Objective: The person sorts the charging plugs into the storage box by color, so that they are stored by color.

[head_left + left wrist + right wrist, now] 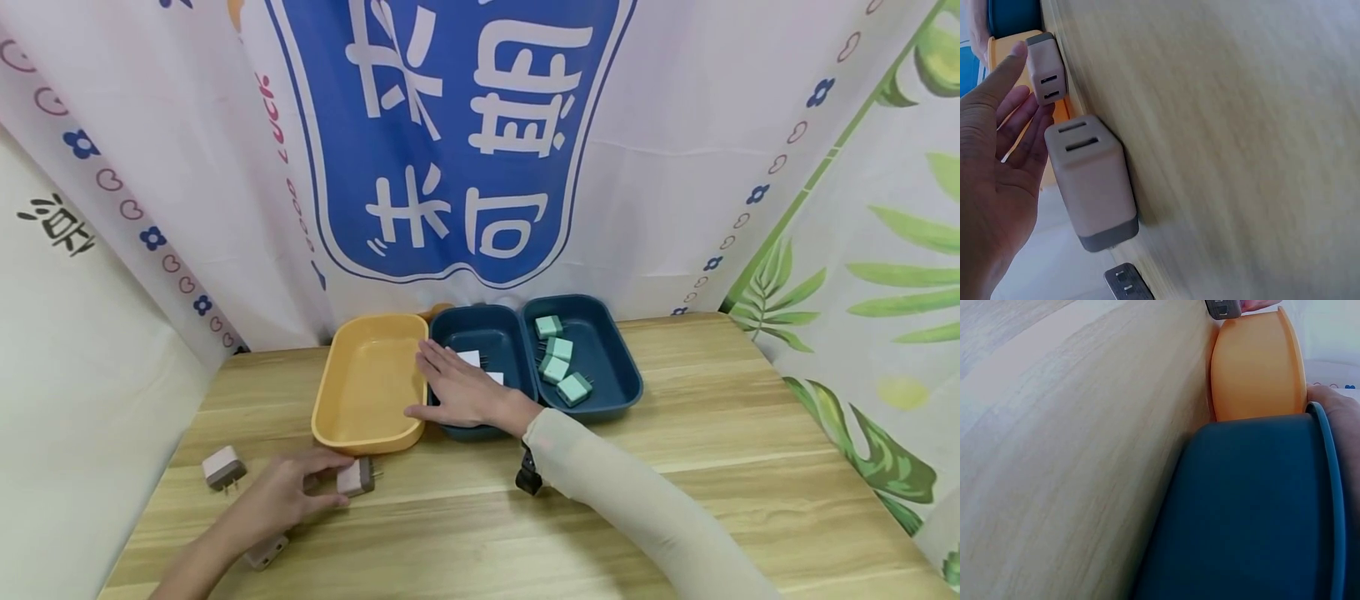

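The left hand (296,487) pinches a pink-grey plug (356,477) just in front of the yellow tray (371,383).
To the left of the yellow tray lies a second plug (223,467), and in front of it a third plug (266,552), partly hidden by the left arm. At the yellow tray's right rim, the right hand (461,387) has its fingers extended, gripping nothing, above the middle blue tray (491,337) with white plugs (468,358). Farther right from the yellow tray, another blue tray (611,379) contains green plugs (574,389).
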Tool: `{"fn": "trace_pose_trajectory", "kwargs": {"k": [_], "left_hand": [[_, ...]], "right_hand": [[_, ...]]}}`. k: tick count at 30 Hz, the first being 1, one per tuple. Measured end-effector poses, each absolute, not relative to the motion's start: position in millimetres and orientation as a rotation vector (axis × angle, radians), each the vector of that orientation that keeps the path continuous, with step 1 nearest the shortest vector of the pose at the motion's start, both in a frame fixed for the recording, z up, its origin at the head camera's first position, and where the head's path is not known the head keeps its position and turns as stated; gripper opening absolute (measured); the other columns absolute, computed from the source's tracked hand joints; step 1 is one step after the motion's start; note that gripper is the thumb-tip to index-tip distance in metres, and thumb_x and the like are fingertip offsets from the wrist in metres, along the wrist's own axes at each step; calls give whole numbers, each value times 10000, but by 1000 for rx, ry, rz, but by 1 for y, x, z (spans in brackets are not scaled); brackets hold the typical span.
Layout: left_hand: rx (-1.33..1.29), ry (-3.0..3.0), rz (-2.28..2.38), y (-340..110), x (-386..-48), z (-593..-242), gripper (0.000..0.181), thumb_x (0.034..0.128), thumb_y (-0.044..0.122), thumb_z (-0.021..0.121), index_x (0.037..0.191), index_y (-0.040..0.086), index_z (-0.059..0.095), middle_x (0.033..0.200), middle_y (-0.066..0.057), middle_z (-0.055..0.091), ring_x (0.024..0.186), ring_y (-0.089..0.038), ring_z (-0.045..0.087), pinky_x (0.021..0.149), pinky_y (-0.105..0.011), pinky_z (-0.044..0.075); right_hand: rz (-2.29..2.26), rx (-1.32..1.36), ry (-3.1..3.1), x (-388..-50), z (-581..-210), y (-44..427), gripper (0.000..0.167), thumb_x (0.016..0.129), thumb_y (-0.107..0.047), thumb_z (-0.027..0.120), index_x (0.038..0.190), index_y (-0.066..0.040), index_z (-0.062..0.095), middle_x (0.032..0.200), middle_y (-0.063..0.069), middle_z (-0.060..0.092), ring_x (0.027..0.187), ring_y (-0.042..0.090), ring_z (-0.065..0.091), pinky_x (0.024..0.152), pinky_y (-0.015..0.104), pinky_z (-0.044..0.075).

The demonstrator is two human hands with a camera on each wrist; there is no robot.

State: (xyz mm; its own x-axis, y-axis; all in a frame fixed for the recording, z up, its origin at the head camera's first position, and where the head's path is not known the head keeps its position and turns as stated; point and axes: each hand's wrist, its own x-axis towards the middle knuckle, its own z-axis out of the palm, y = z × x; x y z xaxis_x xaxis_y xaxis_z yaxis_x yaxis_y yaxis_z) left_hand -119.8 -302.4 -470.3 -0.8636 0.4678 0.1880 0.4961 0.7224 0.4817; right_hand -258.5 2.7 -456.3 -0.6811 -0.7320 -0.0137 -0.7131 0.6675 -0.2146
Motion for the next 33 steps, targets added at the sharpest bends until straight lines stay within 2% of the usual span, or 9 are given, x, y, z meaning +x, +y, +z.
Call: {"fn": "trace_pose_trajectory", "kwargs": {"k": [9,15,33], "left_hand": [[-858,-2860,-822,-297,-121,-476,509,762,193,960,1222,85,772,1211,-51,778,1103,-260,733,909,-411,625],[-872,-2838,-793,-292,-119,-477,484,758,151,959,1206,101,781,1178,-36,788,1071,-240,744,885,-402,633],[-924,-2770,-768,-289,-120,-477,451,739,161,977,1152,150,795,1128,20,788,1027,-181,738,875,-409,631]], "right_hand": [[-305,-1201,2780,-259,-458,2,980,1039,-743,386,1687,-47,150,1781,114,55,1643,219,4,1327,376,49],[-319,-1201,2768,-257,-460,3,975,1044,-730,393,1689,-47,133,1782,114,36,1643,221,-8,1327,379,41],[-322,-1192,2777,-259,-461,3,977,1042,-735,391,1691,-52,130,1784,105,32,1643,210,-12,1326,374,36]]}}
